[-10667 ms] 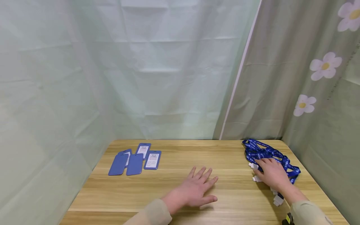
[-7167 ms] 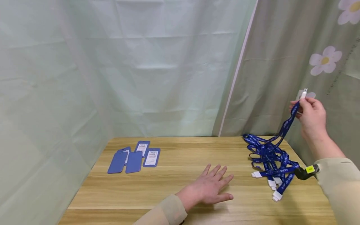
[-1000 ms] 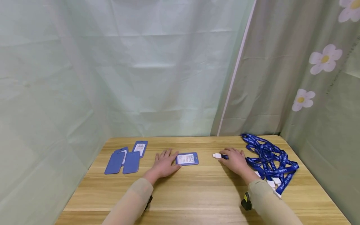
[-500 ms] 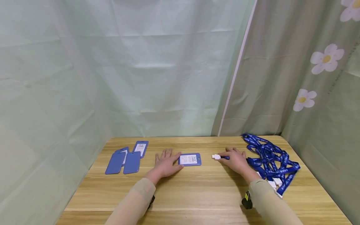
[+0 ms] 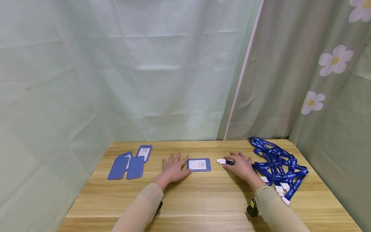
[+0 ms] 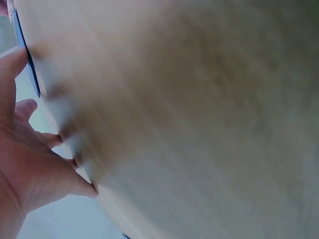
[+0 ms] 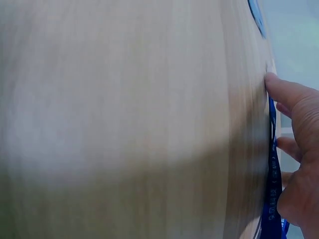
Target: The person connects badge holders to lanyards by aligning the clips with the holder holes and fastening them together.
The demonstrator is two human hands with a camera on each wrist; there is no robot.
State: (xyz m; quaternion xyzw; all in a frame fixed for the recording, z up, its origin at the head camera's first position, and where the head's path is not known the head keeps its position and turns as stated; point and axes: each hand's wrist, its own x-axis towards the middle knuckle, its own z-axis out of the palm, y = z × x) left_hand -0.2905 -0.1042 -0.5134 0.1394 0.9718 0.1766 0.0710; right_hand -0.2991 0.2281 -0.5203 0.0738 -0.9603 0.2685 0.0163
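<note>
Touches card (image 5: 198, 164) with spread left hand (image 5: 174, 169), pinches lanyard (image 5: 230, 162) with right hand (image 5: 241, 165).
Has card flat on table (image 5: 208, 199) between hands, slot (image 5: 208, 164) near clip (image 5: 222, 161); has other cards (image 5: 135, 167) at left, heaped lanyards (image 5: 273, 157) at right.

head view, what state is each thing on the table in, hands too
Middle card holder: flat, printed side up, unclipped
White clip: apart from that holder, unattached
Left hand: fingers spread, at the holder's end
Right hand: pinching one lanyard behind the clip
Four other card holders: flat, some overlapping, two plain side up
Lanyard pile: loosely heaped, loops crossing
</note>
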